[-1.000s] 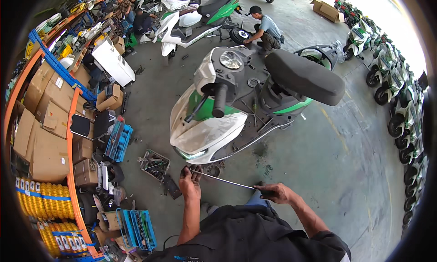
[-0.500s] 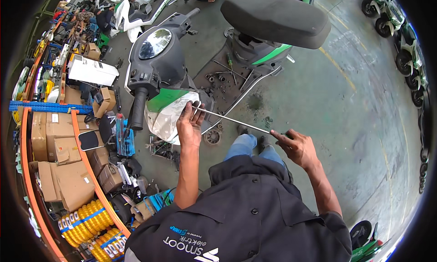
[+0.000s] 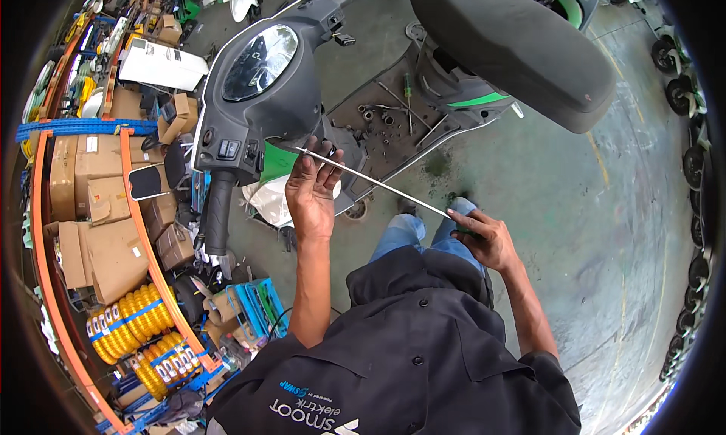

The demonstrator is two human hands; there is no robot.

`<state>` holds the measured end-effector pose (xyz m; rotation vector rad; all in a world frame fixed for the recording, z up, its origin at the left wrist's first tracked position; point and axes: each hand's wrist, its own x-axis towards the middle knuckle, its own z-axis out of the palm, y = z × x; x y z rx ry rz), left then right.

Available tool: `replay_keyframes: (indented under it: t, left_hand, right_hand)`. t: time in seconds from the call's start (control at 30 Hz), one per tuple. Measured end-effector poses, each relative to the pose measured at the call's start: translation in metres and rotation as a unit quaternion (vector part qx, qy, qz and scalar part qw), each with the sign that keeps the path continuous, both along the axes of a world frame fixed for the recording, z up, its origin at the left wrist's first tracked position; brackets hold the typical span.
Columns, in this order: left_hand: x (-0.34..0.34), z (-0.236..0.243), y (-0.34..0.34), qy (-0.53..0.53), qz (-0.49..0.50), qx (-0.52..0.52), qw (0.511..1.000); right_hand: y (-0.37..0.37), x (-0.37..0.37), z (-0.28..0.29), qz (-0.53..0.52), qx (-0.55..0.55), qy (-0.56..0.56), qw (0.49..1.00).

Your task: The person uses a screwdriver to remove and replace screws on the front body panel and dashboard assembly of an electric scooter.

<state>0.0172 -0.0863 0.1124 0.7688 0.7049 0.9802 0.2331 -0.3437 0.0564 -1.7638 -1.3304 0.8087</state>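
Observation:
My right hand (image 3: pixel 488 242) is closed round the handle of a long thin screwdriver (image 3: pixel 378 183); a bit of dark green handle shows under the fingers. Its bright shaft slants up and left to my left hand (image 3: pixel 311 197), whose fingertips pinch the tip end. A small piece seems to sit at the tip, too small to make out. Just beyond my left hand is the front of a scooter, with a green panel (image 3: pixel 277 163), a white panel (image 3: pixel 268 202) and a dark grey handlebar cover (image 3: pixel 268 110). The left handlebar grip (image 3: pixel 220 208) points toward me.
On the scooter's floorboard (image 3: pixel 378 144) lie sockets, small loose parts and a green-handled screwdriver (image 3: pixel 407 89). The raised black seat (image 3: pixel 522 53) juts over the right. At left stands an orange-framed rack (image 3: pixel 155 261) with cardboard boxes (image 3: pixel 113 261) and yellow coils (image 3: pixel 132 321).
The view has moved closer to the scooter, which looms larger. The screwdriver's tip and my left hand are now nearer the green panel. Both hands keep their hold.

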Motion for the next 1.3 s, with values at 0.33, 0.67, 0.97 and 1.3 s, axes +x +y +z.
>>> replay_keyframes:
  t: [0.33, 0.67, 0.97, 1.3]
  left_hand:
    - [-0.053, -0.043, 0.045, 0.456, 0.237, 0.164, 0.842]
    - [-0.114, -0.040, 0.130, 0.554, 0.242, 0.397, 0.691]
    - [-0.127, -0.036, 0.147, 0.519, 0.264, 0.545, 0.603]
    - [-0.142, -0.036, 0.145, 0.713, 0.257, 0.583, 0.292]
  right_hand:
    - [0.087, 0.085, -0.043, 0.139, 0.002, 0.062, 0.988]
    - [0.117, 0.101, -0.024, 0.171, -0.005, 0.016, 0.985]
    - [0.130, 0.083, -0.018, 0.136, 0.043, -0.042, 0.989]
    - [0.137, 0.074, 0.006, 0.151, 0.054, -0.111, 0.981]
